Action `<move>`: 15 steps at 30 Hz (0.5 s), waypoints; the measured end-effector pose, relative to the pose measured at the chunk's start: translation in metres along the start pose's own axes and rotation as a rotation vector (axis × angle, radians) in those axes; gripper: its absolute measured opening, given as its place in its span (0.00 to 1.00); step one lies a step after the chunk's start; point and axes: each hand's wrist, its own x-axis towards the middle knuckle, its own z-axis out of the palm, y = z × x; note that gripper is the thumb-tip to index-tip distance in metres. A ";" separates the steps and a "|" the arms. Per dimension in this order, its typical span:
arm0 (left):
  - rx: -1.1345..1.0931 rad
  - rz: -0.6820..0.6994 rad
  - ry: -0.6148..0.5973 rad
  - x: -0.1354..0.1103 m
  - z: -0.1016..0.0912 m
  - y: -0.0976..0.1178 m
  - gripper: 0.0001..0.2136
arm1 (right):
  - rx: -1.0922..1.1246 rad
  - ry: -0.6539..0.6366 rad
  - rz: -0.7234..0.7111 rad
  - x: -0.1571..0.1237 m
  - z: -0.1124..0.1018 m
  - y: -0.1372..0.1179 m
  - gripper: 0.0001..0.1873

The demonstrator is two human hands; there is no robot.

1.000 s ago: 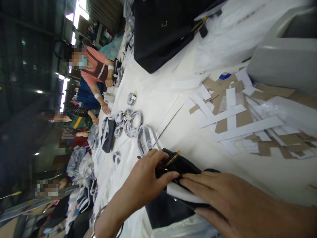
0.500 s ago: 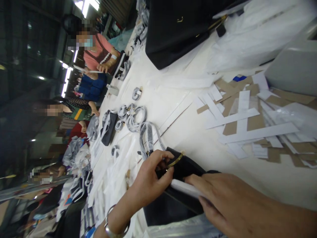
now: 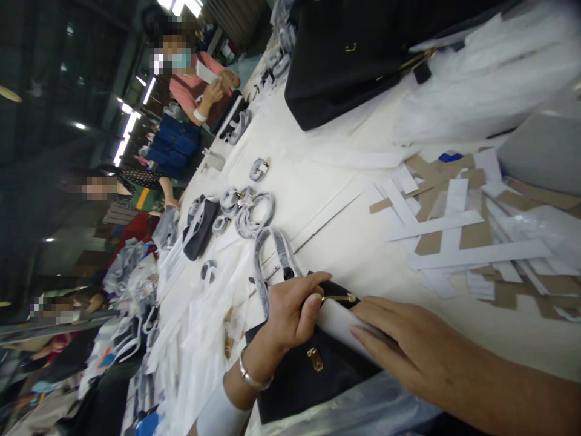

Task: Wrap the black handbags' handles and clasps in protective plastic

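A black handbag (image 3: 299,381) with a gold clasp and a gold zipper lies on the white table (image 3: 345,242) right in front of me. My left hand (image 3: 290,315) is closed on the bag's rim beside the zipper, thumb pressed on it. My right hand (image 3: 408,345) lies flat with fingers stretched out on a white card (image 3: 338,321) that sits in the bag's mouth. A wrapped bag handle (image 3: 272,254) arches up just beyond my left hand.
Strips of white paper and brown cardboard (image 3: 458,224) litter the table at right. A big black bag (image 3: 354,54) lies at the far end. Wrapped straps (image 3: 249,212) and a small dark pouch (image 3: 200,227) lie at left. Other people (image 3: 195,79) work along the left edge.
My view swung, so the bag's clasp side now shows. My left hand shifted its hold along the rim, and my right hand pressed the white card further into the bag's mouth.
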 end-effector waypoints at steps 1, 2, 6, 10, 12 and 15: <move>-0.006 -0.004 0.017 0.001 0.000 0.000 0.18 | -0.021 0.016 -0.006 -0.001 0.001 0.001 0.11; -0.020 -0.007 0.021 0.001 -0.001 0.001 0.18 | -0.046 0.033 -0.001 -0.001 0.002 0.002 0.11; -0.200 -0.048 -0.139 0.004 -0.008 -0.001 0.20 | -0.092 0.056 0.064 -0.003 0.003 0.007 0.11; -0.282 -0.118 -0.171 0.004 -0.005 -0.005 0.22 | -0.152 0.064 0.109 -0.005 0.003 0.009 0.12; -0.255 -0.152 -0.062 0.002 0.003 -0.006 0.21 | -0.227 0.061 0.113 -0.005 0.005 0.011 0.14; -0.233 -0.215 0.143 -0.002 0.017 -0.005 0.20 | -0.369 0.050 0.089 -0.002 0.009 0.013 0.14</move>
